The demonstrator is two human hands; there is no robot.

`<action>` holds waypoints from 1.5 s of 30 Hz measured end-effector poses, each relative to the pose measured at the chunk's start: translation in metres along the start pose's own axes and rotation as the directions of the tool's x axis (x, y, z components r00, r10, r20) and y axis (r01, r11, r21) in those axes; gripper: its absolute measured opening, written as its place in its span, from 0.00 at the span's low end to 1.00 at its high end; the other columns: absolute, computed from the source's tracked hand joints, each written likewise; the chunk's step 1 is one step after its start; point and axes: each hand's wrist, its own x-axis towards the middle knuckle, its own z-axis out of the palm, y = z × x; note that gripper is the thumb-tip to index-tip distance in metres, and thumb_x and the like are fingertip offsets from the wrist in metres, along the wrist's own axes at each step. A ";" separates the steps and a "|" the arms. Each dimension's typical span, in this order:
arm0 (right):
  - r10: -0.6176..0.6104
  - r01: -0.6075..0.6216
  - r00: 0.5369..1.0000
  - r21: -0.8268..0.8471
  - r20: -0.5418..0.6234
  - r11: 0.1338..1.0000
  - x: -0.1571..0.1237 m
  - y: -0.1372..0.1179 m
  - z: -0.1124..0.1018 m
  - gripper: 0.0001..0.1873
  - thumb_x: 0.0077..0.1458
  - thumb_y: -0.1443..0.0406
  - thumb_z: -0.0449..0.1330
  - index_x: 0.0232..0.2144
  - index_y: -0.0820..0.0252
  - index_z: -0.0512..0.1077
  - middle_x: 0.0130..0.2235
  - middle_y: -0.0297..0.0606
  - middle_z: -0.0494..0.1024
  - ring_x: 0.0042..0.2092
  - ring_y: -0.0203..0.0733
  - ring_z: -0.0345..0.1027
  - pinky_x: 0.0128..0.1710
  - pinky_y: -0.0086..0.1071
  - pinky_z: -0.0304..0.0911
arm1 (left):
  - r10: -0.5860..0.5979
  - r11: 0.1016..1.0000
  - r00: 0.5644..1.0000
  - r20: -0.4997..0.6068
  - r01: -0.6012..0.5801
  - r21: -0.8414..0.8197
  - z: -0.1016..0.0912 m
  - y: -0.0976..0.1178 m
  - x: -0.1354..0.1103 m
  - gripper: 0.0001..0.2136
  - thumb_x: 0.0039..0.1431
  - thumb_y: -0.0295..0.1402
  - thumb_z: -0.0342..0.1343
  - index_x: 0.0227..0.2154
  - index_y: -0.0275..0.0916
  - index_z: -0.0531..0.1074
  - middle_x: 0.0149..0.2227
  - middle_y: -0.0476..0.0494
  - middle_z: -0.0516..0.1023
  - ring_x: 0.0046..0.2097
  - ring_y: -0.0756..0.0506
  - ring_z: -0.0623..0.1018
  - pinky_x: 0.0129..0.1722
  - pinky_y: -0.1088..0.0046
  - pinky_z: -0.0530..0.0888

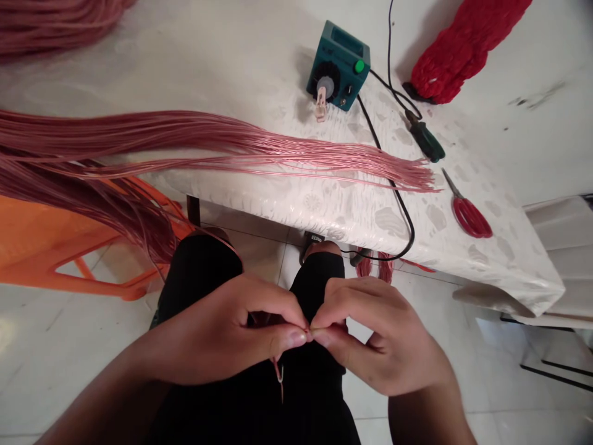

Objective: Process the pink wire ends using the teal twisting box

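My left hand (231,334) and my right hand (375,337) meet over my lap, both pinched on a thin pink cord (278,371) whose looped end hangs below my left thumb. The fingertips touch at the pinch. My legs in black trousers (319,278) lie under the hands. A long bundle of pink cords (278,151) lies across the white table (333,210) above, with the cut ends at the right and the rest draping off the left side.
On the table stand a teal box with a dial and green button (340,65), a black cable (398,204), a green-handled tool (426,141), red scissors (467,213) and a red knotted bundle (463,46). An orange plastic chair (55,247) stands left.
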 end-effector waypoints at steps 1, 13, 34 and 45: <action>0.002 -0.002 1.000 0.004 -0.003 1.000 0.001 0.003 0.000 0.04 0.61 0.71 0.60 0.34 0.58 0.71 0.27 0.29 0.71 0.27 0.31 0.62 0.26 0.28 0.60 | 0.018 0.999 0.999 -0.035 -0.017 0.040 0.000 0.001 0.000 0.10 0.62 0.27 0.56 0.26 0.40 0.77 0.22 0.53 0.77 0.25 0.54 0.75 0.25 0.83 0.68; -0.002 0.009 0.977 0.032 -0.215 0.999 0.022 0.028 -0.034 0.10 0.61 0.72 0.61 0.42 0.54 0.76 0.29 0.32 0.75 0.28 0.35 0.68 0.27 0.31 0.64 | 0.080 0.976 0.917 -0.390 0.006 0.216 -0.001 0.004 0.006 0.09 0.64 0.28 0.55 0.32 0.42 0.80 0.27 0.52 0.81 0.25 0.52 0.78 0.23 0.80 0.72; -0.261 0.276 0.949 -0.869 0.178 0.410 0.221 0.134 -0.137 0.20 0.62 0.73 0.54 0.54 0.60 0.74 0.46 0.45 0.73 0.44 0.46 0.68 0.40 0.37 0.57 | 0.355 0.742 0.644 -0.678 0.246 0.623 -0.089 0.056 0.093 0.08 0.65 0.33 0.54 0.31 0.41 0.76 0.23 0.53 0.76 0.25 0.50 0.74 0.24 0.76 0.67; -0.259 0.192 0.962 -0.896 0.091 0.400 0.228 0.148 -0.125 0.13 0.65 0.72 0.53 0.47 0.64 0.75 0.50 0.46 0.75 0.44 0.46 0.67 0.31 0.38 0.52 | 0.321 0.657 0.584 -0.746 0.430 0.619 -0.092 0.037 0.153 0.09 0.65 0.34 0.53 0.31 0.40 0.75 0.21 0.54 0.73 0.22 0.51 0.69 0.27 0.75 0.62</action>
